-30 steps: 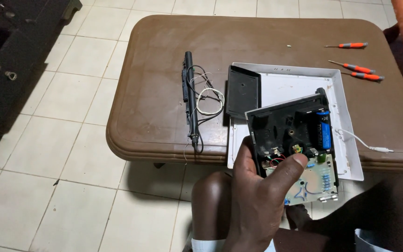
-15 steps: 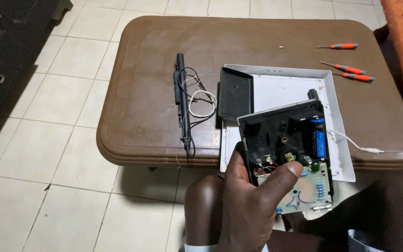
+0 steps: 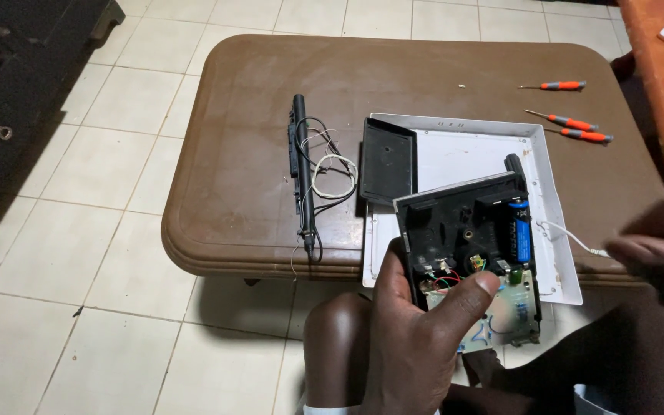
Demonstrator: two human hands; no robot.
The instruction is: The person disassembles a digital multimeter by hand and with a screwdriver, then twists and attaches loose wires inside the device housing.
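Note:
My left hand [image 3: 416, 338] grips an opened black electronic device [image 3: 463, 230] over my knee, thumb pressed near its red and green wires. A blue battery [image 3: 521, 230] sits in its right side, and a pale circuit board [image 3: 501, 315] hangs below it. My right hand [image 3: 659, 250] comes in blurred from the right edge, fingers loosely apart, holding nothing, just right of the device. Behind the device lies a white square panel [image 3: 463, 157] with a black cover [image 3: 388, 160] on it.
A brown low table [image 3: 270, 115] stands on pale floor tiles. A black rod with looped wires [image 3: 305, 169] lies on it, left of the panel. Three orange-handled screwdrivers [image 3: 570, 123] lie at the far right. A thin white cable [image 3: 570, 238] trails off the panel.
My right hand has come into view at the right edge. My left hand still holds the device in about the same pose; the camera view has shifted slightly.

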